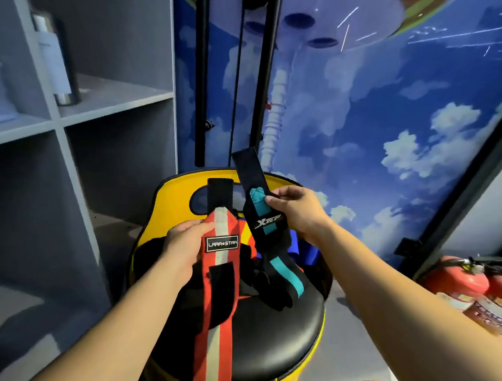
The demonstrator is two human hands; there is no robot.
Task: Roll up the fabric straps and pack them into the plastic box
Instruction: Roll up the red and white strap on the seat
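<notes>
Neither strap was rolled yet, and no plastic box was visible. The left hand (184, 244) gripped a flat, woven red-and-white strap (218, 287) that hung down unrolled. The right hand (297, 212) pinched a black-and-teal strap (265, 228), elastic-looking, above a glossy black, yellow-rimmed seat (272, 340).

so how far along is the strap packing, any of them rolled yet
Nothing looks done: no rolled strap and no plastic box shows. In hand: the left hand holds the red and white strap, the right hand the black and teal strap, both hanging unrolled over the yellow seat. Rolling and packing remain.
</notes>
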